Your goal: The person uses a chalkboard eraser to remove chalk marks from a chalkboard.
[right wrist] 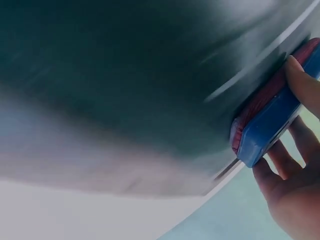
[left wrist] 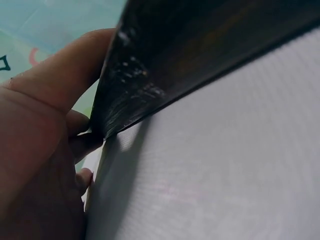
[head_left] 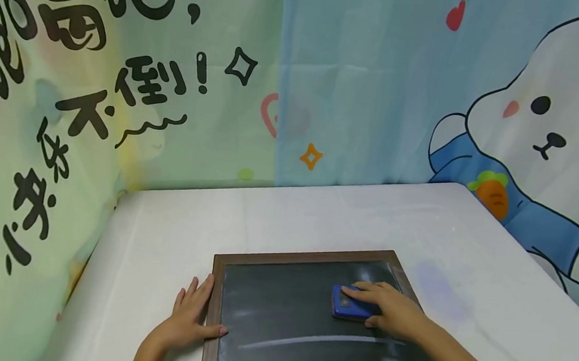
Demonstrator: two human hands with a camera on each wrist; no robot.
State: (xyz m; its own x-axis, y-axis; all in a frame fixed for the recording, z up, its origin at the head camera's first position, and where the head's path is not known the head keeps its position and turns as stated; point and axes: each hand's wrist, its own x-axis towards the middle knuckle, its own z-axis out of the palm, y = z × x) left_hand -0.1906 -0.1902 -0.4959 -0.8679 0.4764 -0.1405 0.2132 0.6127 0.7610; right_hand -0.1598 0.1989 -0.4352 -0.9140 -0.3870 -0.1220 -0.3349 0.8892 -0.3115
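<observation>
The right hand (head_left: 393,313) is gripping the blue eraser (head_left: 351,304) on the chalkboard (head_left: 283,327), whose far part is looking wiped; two near chalk lines (head_left: 318,338) are remaining, while the flat left hand (head_left: 186,320) is steadying the frame.

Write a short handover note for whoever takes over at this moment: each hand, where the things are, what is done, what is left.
Left hand: open, flat on the white table, thumb on the wood-framed black chalkboard.
Right hand: grips the blue eraser with red felt, pressed on the board's upper right.
Done: upper part mostly wiped, smeared grey.
Left: two white chalk lines across the lower board, plus haze near the top edge.
</observation>
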